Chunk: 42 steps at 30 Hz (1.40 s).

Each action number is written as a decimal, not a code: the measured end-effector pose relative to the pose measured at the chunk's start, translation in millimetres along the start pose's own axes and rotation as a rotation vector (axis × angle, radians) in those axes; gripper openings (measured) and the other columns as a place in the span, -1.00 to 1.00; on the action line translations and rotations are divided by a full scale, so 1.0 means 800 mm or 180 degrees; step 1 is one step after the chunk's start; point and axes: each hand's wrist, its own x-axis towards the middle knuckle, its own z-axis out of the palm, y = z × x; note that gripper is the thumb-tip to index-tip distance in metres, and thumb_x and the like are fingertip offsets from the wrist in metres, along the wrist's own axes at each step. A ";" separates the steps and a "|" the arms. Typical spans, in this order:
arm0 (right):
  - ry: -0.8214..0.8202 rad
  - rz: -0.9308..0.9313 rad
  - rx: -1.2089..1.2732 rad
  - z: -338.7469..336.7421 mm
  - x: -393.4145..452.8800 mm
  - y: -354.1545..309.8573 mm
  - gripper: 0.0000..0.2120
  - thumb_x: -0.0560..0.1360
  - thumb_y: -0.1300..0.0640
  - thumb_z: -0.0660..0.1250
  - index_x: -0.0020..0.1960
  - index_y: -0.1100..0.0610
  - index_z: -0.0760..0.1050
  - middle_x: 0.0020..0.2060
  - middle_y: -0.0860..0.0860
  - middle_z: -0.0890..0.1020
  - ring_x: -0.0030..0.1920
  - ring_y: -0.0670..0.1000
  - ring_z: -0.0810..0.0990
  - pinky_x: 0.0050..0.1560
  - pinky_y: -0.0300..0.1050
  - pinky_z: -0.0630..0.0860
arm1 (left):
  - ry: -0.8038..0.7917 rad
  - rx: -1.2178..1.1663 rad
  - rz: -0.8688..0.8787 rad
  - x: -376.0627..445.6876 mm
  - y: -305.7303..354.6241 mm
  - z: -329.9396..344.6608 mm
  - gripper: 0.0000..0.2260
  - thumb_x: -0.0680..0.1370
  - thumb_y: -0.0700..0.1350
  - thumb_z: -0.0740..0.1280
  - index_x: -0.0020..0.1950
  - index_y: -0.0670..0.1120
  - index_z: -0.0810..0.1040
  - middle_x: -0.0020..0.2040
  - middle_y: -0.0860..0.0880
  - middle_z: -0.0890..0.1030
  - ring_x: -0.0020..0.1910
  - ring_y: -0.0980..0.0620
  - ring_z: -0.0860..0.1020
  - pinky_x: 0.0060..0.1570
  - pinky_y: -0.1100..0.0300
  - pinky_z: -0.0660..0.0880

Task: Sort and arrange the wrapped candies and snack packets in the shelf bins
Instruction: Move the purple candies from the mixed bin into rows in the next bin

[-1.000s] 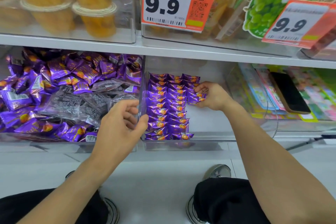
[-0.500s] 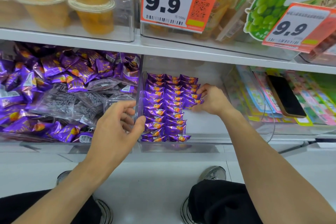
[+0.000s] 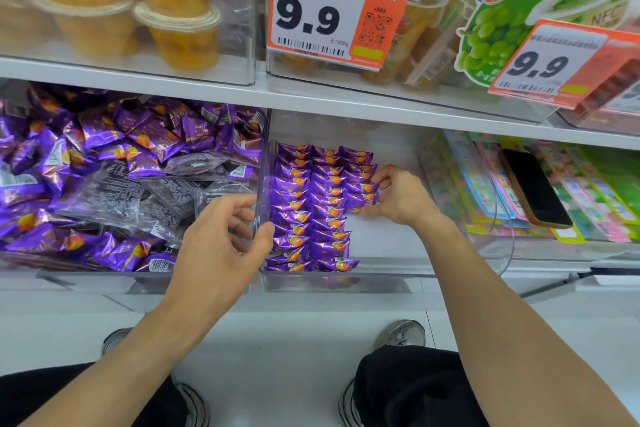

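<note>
Right hand (image 3: 398, 199): grip narrow, fingertips pinching the near end of the third, short row of purple candies (image 3: 360, 184) in the middle bin (image 3: 346, 279). Left hand (image 3: 221, 239): thumb and curled fingers clamped on the clear wall dividing that bin from the left bin (image 3: 86, 279), steadying it.

Two full candy rows run from the bin's back edge to its front edge along the left wall; the third row fills only the back half. The left bin holds a loose heap of purple and clear packets (image 3: 114, 191).

Risks, as judged: candies stand overlapped on edge, so a sideways nudge from the right hand would likely topple the short row into the bare right half. Pulling on the wall could shift the bin and collapse the rows.
</note>
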 end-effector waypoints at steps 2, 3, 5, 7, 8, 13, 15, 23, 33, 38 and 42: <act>-0.0002 -0.0006 -0.0027 0.002 0.000 0.000 -0.42 0.18 0.09 0.69 0.09 0.10 0.50 0.05 0.07 0.58 -0.18 0.02 0.59 -0.34 -0.27 0.38 | -0.0007 0.0016 0.0032 0.000 0.001 0.000 -0.73 0.50 -0.05 0.45 0.18 0.06 0.55 -0.07 0.07 0.57 -0.22 0.09 0.54 -0.20 0.24 0.53; -0.0002 -0.0007 -0.0048 0.003 0.000 0.001 -0.40 0.19 0.08 0.69 0.12 0.11 0.49 0.07 0.07 0.57 -0.14 0.03 0.59 -0.33 -0.28 0.39 | -0.0010 0.0033 0.0047 0.000 0.001 -0.001 -0.73 0.50 -0.05 0.45 0.18 0.06 0.55 -0.07 0.07 0.57 -0.22 0.09 0.54 -0.20 0.23 0.53; -0.0002 -0.0024 -0.0086 0.001 -0.001 -0.001 -0.35 0.19 0.05 0.69 0.18 0.11 0.47 0.13 0.08 0.53 -0.09 0.04 0.58 -0.28 -0.26 0.40 | -0.0035 0.0056 0.0060 0.000 0.000 -0.002 -0.72 0.49 -0.04 0.45 0.19 0.05 0.55 -0.06 0.08 0.57 -0.21 0.09 0.55 -0.19 0.22 0.54; 0.0029 -0.0063 -0.0184 -0.008 -0.006 -0.007 -0.28 0.19 -0.02 0.69 0.24 0.11 0.46 0.14 0.08 0.51 -0.02 0.05 0.57 -0.14 -0.20 0.46 | -0.0111 0.0048 0.0101 0.000 0.002 -0.008 -0.71 0.49 -0.02 0.45 0.20 0.04 0.55 -0.05 0.09 0.57 -0.18 0.10 0.55 -0.17 0.25 0.53; 0.0104 -0.0089 -0.0275 -0.014 -0.008 -0.012 -0.30 0.21 -0.05 0.67 0.24 0.12 0.48 0.13 0.08 0.53 0.00 0.04 0.56 -0.06 -0.16 0.48 | -0.0171 0.0104 0.0176 0.003 0.004 -0.013 -0.71 0.49 0.00 0.45 0.19 0.04 0.56 -0.04 0.10 0.57 -0.15 0.12 0.56 -0.16 0.28 0.52; 0.0777 -0.0784 0.0126 -0.024 -0.056 -0.085 -0.89 0.47 0.11 0.49 -0.05 0.10 0.60 -0.20 -0.11 0.64 -0.23 -0.14 0.56 -0.09 -0.19 0.54 | -0.0562 0.1251 0.0744 0.032 0.004 -0.085 -0.83 0.50 -0.05 0.45 0.08 0.04 0.62 -0.09 0.11 0.59 -0.14 0.19 0.53 -0.10 0.30 0.47; 0.0749 -0.1278 0.0511 -0.011 -0.091 -0.127 -0.93 0.49 0.20 0.46 -0.11 0.08 0.59 -0.24 -0.16 0.61 -0.22 -0.17 0.57 -0.14 -0.38 0.46 | -0.0680 0.1826 0.0716 0.041 -0.009 -0.127 -0.83 0.48 -0.16 0.46 0.05 0.01 0.65 -0.07 0.06 0.61 -0.09 0.08 0.49 -0.07 0.20 0.39; -0.0427 -0.2809 0.0622 0.061 -0.149 -0.257 -0.86 0.44 0.15 0.53 -0.03 0.08 0.62 -0.17 -0.11 0.63 -0.16 -0.14 0.57 -0.09 -0.38 0.46 | -0.0638 0.2395 -0.0086 0.049 -0.046 -0.216 -0.53 0.33 -0.08 0.62 0.21 -0.05 0.62 0.07 -0.09 0.58 0.14 -0.12 0.47 0.15 0.02 0.43; -0.0407 -0.2394 0.0579 0.134 -0.088 -0.363 -0.54 0.34 0.03 0.60 0.18 0.06 0.54 -0.03 -0.05 0.56 -0.14 -0.09 0.53 -0.05 -0.22 0.51 | -0.0121 0.1845 -0.0080 0.047 -0.070 -0.253 -0.70 0.33 -0.16 0.61 0.03 -0.07 0.70 -0.08 0.01 0.62 -0.17 0.08 0.52 -0.05 0.21 0.49; -0.0472 -0.2378 0.0284 0.158 -0.064 -0.387 -0.43 0.50 -0.10 0.42 0.45 -0.03 0.36 0.12 0.03 0.48 0.01 -0.04 0.46 0.15 -0.15 0.42 | -0.0107 0.1974 -0.0166 0.048 -0.076 -0.261 -0.64 0.35 -0.09 0.61 0.12 -0.07 0.69 -0.02 -0.02 0.59 -0.14 0.06 0.49 -0.06 0.27 0.37; -0.0686 -0.2287 -0.0142 0.183 -0.060 -0.399 -0.45 0.59 -0.17 0.26 0.52 -0.08 0.26 0.21 0.13 0.42 0.27 0.12 0.40 0.33 -0.06 0.34 | -0.0104 0.1994 -0.0283 0.055 -0.070 -0.258 -0.74 0.37 -0.12 0.59 0.05 -0.07 0.72 -0.14 0.02 0.54 -0.19 0.05 0.48 -0.15 0.30 0.29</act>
